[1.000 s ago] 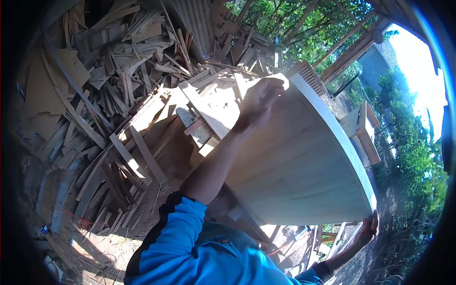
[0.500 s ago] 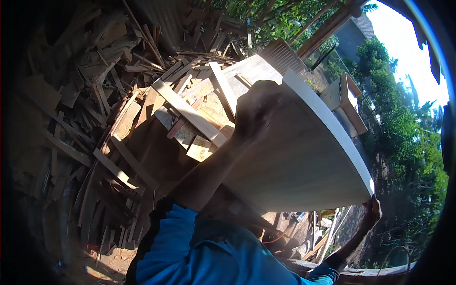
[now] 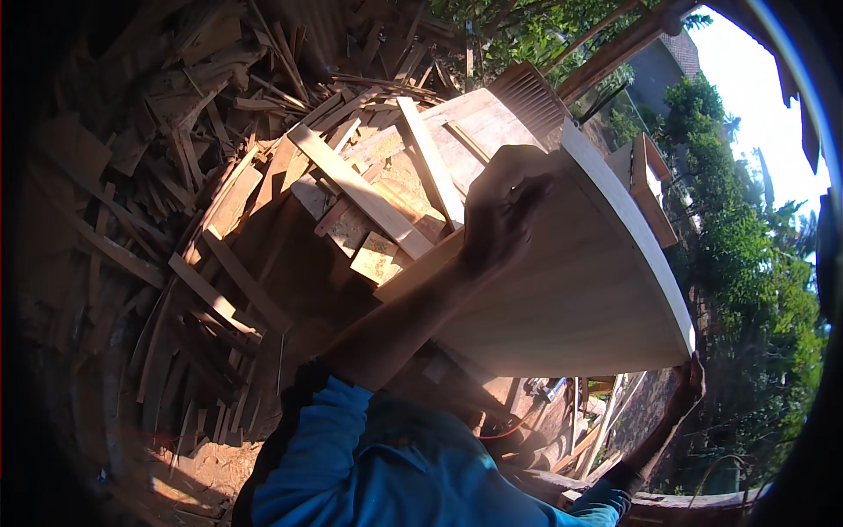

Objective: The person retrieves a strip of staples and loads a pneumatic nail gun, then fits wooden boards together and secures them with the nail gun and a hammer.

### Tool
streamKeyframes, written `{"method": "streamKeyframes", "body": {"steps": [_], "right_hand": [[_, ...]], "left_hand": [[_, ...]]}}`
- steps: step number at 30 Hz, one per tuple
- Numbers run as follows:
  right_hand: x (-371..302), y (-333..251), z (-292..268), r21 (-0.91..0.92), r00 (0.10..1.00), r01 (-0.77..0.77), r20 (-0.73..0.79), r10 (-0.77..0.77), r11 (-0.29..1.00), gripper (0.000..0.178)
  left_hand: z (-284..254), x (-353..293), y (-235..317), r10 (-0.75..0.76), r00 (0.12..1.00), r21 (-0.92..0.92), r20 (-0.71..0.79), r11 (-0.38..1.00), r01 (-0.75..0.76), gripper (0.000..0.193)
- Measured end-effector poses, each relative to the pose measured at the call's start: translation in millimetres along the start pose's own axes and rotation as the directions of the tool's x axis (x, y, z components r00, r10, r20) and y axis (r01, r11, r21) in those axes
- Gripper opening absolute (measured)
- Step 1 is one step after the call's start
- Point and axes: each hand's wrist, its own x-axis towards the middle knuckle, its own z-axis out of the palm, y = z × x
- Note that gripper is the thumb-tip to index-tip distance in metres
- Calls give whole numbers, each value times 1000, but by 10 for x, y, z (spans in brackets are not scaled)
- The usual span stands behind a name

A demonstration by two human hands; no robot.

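A broad, flat wooden panel (image 3: 571, 281) with a pale, thick edge is held tilted up in front of me, its shaded broad face toward me. My left hand (image 3: 505, 211) is closed at its far left corner, the fingers curled against the shaded face. At the opposite lower right corner, my right hand (image 3: 689, 386) grips the panel; some of its fingers are hidden behind the corner. Behind my left hand is a work surface (image 3: 479, 110) with loose planks on it, among them a long pale plank (image 3: 360, 189) and a small square wood block (image 3: 375, 255).
Heaped wood offcuts (image 3: 176, 167) fill the left side. A wooden box (image 3: 650, 189) stands beyond the panel's edge. More scrap strips (image 3: 606, 430) and a log rail (image 3: 702, 505) lie at the lower right, with green trees (image 3: 729, 220) beyond.
The panel's upper left corner has shifted right along with my left hand, showing more of the work surface. Its lower edge sits slightly higher. Both hands keep their hold.
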Motion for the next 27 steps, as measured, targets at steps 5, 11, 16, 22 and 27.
{"method": "streamKeyframes", "body": {"steps": [5,11,16,22,27], "right_hand": [[-42,-65,-30,-12,994,91,68,-90,996,36],[-36,22,43,306,995,-76,85,52,949,29],[-8,158,61,510,990,-132,118,84,850,31],[13,173,61,496,986,-150,136,94,855,33],[49,98,82,451,977,-213,106,185,867,33]], "left_hand": [[89,8,165,-84,991,280,-103,954,110,14],[76,13,172,-3,995,394,-98,918,42,15],[73,48,209,-102,990,348,-98,929,130,21],[84,26,130,-85,988,347,-127,930,124,23],[44,9,51,40,995,444,-87,896,2,25]]}}
